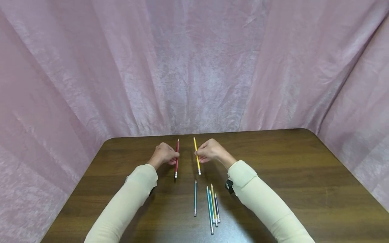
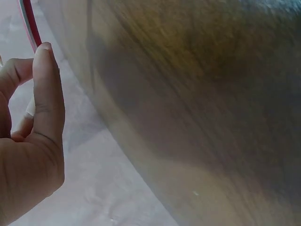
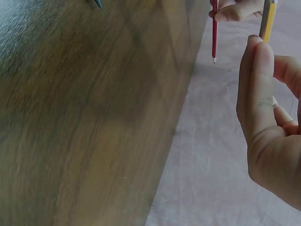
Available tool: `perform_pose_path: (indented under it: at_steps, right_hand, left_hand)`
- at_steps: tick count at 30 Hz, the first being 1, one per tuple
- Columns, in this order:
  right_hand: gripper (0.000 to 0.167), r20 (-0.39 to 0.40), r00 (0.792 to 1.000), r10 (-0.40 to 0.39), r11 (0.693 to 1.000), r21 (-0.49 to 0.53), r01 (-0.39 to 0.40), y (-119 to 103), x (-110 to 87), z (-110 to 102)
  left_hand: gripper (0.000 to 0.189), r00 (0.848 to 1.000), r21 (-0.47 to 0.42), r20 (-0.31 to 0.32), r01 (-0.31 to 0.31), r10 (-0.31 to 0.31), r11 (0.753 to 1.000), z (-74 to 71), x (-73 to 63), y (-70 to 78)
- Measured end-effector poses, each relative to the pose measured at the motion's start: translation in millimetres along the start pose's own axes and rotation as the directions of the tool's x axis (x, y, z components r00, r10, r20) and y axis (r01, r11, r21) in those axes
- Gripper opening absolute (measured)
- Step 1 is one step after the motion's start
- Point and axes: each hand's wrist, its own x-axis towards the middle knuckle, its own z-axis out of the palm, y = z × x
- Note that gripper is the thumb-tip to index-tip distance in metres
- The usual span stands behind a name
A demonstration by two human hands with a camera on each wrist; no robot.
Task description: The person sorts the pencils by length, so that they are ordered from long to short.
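Between thumb and fingers my left hand [image 1: 165,154] pinches a red pencil [image 1: 177,165], its sharpened tip pointing away and its eraser end toward me. A yellow pencil [image 1: 198,163] is pinched the same way by my right hand [image 1: 211,151], a short gap to the right of the red one. Both pencils are held above the far part of the table, as the right wrist view shows the red pencil [image 3: 215,40] with its tip free. Nearer me, a teal pencil [image 1: 195,199] lies alone on the wood. Right of it rests a loose group of several pencils [image 1: 210,212] in teal, yellow and dark colours.
The brown wooden table [image 1: 288,175] has rounded far corners. Pink curtains [image 1: 200,67] hang behind its far edge and along both sides. A dark strap [image 1: 229,186] sits at the right wrist under the pale sleeve [image 1: 264,199].
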Motion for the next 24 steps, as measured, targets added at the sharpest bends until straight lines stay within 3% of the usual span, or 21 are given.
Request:
perform_pose_path:
  at_steps: [11,17,24]
  right_hand:
    - [0.019,0.001,1.000,0.019,0.999,0.044,-0.019,0.0,13.6,11.3]
    - [0.012,0.001,1.000,0.029,0.998,0.053,-0.029,0.3,18.8,15.3]
    - [0.007,-0.001,0.999,0.054,0.996,0.064,-0.054,4.1,23.9,15.3]
  left_hand:
    - [0.007,0.999,-0.038,-0.037,0.038,-0.039,0.999,-0.7,6.7,-3.3]
    - [0.006,0.998,-0.063,-0.021,0.062,-0.063,0.996,2.1,10.8,-3.3]
    - [0.005,0.995,0.015,-0.042,0.095,-0.095,0.995,6.2,17.1,-2.0]
